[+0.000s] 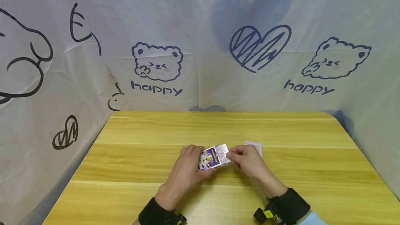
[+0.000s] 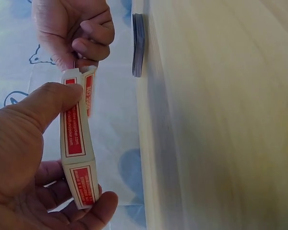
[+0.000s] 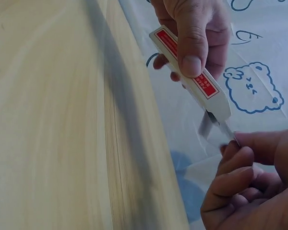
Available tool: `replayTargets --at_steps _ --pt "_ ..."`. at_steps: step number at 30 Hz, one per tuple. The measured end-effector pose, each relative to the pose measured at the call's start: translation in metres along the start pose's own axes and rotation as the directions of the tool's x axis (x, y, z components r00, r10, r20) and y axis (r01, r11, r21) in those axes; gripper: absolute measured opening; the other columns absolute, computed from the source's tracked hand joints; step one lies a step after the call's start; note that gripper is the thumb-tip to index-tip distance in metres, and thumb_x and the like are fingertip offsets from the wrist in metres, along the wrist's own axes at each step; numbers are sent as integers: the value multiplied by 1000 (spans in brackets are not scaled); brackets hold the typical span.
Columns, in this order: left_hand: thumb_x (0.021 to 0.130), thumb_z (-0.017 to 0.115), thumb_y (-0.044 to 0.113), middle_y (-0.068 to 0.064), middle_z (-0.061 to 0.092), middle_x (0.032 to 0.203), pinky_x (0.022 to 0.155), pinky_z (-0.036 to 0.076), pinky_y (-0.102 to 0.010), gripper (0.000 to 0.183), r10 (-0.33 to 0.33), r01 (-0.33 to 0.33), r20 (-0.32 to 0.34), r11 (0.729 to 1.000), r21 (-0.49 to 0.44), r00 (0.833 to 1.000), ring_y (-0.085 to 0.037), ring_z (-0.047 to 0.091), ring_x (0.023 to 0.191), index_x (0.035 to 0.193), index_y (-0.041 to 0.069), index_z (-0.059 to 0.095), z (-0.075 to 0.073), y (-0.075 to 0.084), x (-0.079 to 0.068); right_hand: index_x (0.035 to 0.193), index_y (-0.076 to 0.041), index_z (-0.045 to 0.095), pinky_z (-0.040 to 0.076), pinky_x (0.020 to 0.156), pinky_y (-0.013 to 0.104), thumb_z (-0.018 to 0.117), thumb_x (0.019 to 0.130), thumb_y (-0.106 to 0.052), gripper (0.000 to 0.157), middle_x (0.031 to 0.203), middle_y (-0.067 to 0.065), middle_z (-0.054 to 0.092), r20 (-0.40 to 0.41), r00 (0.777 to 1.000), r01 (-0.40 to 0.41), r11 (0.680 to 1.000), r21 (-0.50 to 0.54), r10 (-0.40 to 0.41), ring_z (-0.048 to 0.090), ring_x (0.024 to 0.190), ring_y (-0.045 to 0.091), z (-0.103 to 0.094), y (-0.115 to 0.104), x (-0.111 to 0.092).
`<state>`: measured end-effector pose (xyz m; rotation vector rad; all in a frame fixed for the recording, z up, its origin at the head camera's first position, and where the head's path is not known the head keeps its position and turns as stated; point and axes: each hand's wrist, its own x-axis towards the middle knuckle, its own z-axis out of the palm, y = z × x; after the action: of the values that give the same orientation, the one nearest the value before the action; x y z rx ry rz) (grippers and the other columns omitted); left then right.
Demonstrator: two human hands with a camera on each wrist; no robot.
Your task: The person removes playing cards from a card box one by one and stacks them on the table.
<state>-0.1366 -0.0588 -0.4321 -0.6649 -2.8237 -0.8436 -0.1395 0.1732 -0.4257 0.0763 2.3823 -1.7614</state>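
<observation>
My left hand (image 1: 186, 167) holds a small playing card box (image 1: 208, 158), its front purple and gold. Along its narrow white side, red printed panels face the left wrist view, with the thumb pressing on them. From the box's open right end sticks a pale patterned playing card (image 1: 223, 153). The thumb and index finger of my right hand (image 1: 250, 160) pinch that card's outer edge, while the other fingers curl in. Beside the opening an end flap (image 2: 90, 91) stands out. Whatever else is inside the box is hidden.
A stack of playing cards (image 2: 138, 45) lies on the wooden table (image 1: 125, 162), just beyond my right hand and partly covered by it in the head view. White cloth (image 1: 200, 44) with drawn bears and hearts hangs behind the table and at both sides.
</observation>
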Motion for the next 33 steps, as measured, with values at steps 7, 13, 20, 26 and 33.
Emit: replayTargets --at_steps 7,13,20,26,33 --pt "80 93 40 -6 65 108 80 51 -33 67 -33 33 -26 999 16 999 -23 57 101 126 0 66 -1 -1 0 99 3 72 38 50 24 73 99 -15 18 68 4 55 -29 999 -16 999 29 17 45 57 12 0 0 2" --pt "80 93 41 -5 64 107 80 50 -33 66 -43 44 -26 999 29 999 -22 57 100 125 1 66 0 0 -1 95 3 72 38 49 24 75 97 -15 18 67 4 57 -13 999 -30 999 18 30 46 56 12 1 3 2" --pt "80 93 41 -7 65 109 82 51 -35 67 -44 45 -27 998 46 999 -24 58 101 126 0 66 0 1 -1 97 4 72 46 52 27 74 99 -14 18 78 11 68 -97 994 -36 998 50 41 56 65 16 0 2 3" --pt "79 94 40 -8 65 109 83 51 -36 67 -52 54 -34 996 66 998 -25 57 101 125 0 66 0 0 0 112 4 72 47 54 26 70 103 -16 23 87 11 69 -144 987 -55 991 119 72 55 65 13 -20 0 6" --pt "79 94 39 -7 65 107 77 49 -31 66 -63 64 -19 997 53 998 -22 56 97 124 0 66 -1 0 -1 117 4 73 46 58 27 69 103 -19 27 81 1 61 -117 989 -85 996 5 85 51 70 13 -65 3 23"
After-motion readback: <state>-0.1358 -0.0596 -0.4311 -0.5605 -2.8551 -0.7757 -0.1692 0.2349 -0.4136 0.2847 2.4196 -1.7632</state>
